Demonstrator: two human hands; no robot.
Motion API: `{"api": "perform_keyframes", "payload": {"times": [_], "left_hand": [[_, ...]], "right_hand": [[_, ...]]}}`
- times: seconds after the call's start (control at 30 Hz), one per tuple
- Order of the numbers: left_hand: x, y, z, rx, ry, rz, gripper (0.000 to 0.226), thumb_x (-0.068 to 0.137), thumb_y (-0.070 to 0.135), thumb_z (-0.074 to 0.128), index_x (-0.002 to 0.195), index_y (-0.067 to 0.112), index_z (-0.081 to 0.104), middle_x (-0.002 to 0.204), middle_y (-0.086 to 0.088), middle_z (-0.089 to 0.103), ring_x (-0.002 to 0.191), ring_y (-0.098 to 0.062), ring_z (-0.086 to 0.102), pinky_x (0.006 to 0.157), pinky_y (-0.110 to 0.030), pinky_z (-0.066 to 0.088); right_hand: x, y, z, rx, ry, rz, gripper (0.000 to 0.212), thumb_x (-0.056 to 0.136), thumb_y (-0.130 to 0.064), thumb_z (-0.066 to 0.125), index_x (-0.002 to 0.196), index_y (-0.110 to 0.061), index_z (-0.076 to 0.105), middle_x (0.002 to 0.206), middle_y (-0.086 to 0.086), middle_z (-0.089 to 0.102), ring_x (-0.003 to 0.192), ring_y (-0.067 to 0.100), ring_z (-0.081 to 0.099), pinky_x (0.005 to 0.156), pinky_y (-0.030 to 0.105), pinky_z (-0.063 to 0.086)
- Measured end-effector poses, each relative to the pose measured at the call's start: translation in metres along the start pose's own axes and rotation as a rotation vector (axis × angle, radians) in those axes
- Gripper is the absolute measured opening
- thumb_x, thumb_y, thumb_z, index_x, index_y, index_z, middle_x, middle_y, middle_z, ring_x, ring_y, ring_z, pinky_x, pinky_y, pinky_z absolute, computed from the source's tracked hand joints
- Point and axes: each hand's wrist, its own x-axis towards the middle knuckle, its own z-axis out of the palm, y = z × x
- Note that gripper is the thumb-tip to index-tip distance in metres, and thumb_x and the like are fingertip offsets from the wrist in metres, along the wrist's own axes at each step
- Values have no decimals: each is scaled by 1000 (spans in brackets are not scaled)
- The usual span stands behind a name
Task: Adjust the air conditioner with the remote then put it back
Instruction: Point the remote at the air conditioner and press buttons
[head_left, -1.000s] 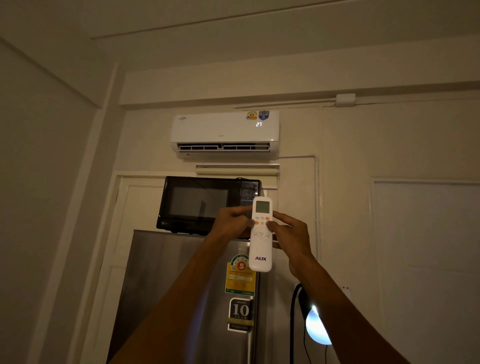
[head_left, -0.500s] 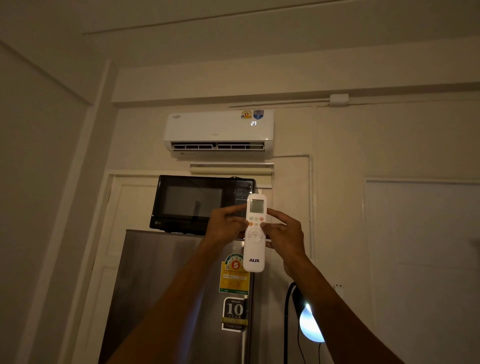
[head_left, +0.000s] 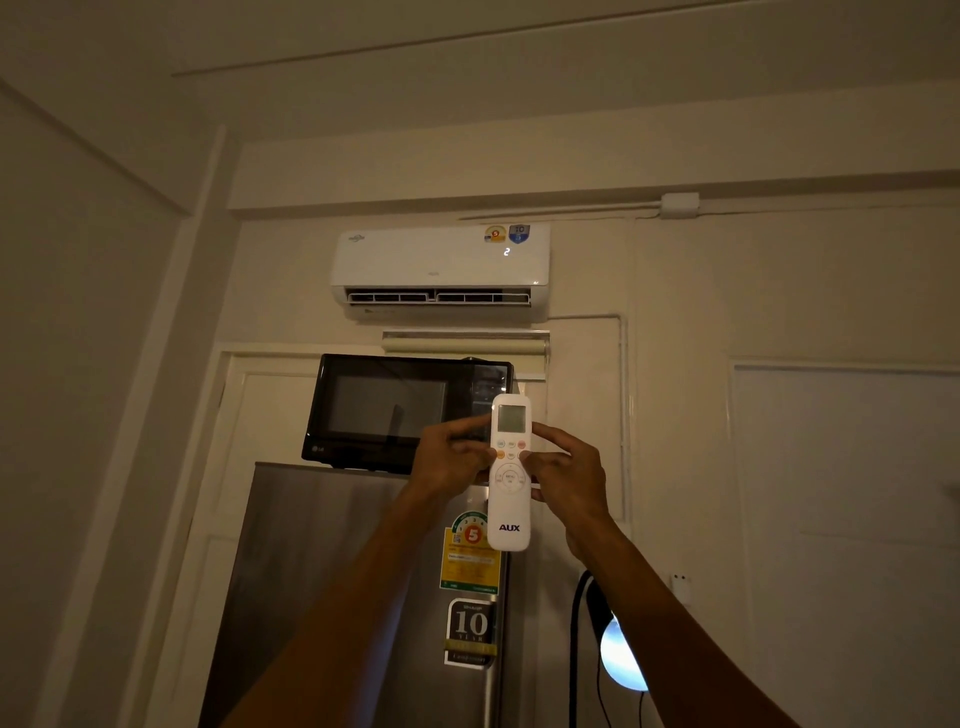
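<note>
2 hands grip white upright AUX remote.

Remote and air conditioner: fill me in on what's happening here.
A person holds a white remote upright in both hands, left hand and right hand at its sides, thumbs on the buttons. It is raised toward the air conditioner on the wall, whose display is lit. Below that, a microwave sits on a fridge. The remote has not been put back.
</note>
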Motion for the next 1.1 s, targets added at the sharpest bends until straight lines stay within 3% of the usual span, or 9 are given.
{"api": "perform_keyframes", "payload": {"times": [0.4,0.6,0.77,0.93,1.1], "left_hand": [[-1,3,-3,-20,-8,15,43,83,-3,62,123,11,58,117,-19,67,95,-23,69,59,-18,60],[0,9,-1,-19,-21,10,45,83,-4,61,126,9,55,120,-21,65,106,-33,66,65,-24,59],[-1,11,1,-30,-27,8,45,83,-6,61,126,9,56,119,-22,65,105,-33,67,60,-20,60],[-6,10,1,-15,-18,0,45,83,-4,62,126,10,56,119,-21,66,104,-32,67,69,-27,59],[-7,18,1,-26,-24,6,45,83,-4,61,126,8,56,121,-21,65,106,-33,66,62,-22,59]], "right_hand": [[-1,-6,-2,-1,9,-13,43,85,-12,67,127,-17,58,124,15,67,100,33,70,85,55,57],[-1,-9,-5,0,15,-4,43,86,-11,67,128,-16,57,122,16,67,101,33,69,85,55,57],[-2,-10,-7,1,22,-1,44,86,-10,66,129,-14,57,122,17,67,102,33,69,85,55,57],[-6,-9,-7,-11,21,-1,44,86,-11,67,129,-13,56,122,18,67,102,34,69,87,56,56],[-4,-13,-8,-12,25,-9,43,86,-11,66,128,-14,57,121,18,68,101,34,69,86,55,57]]}}
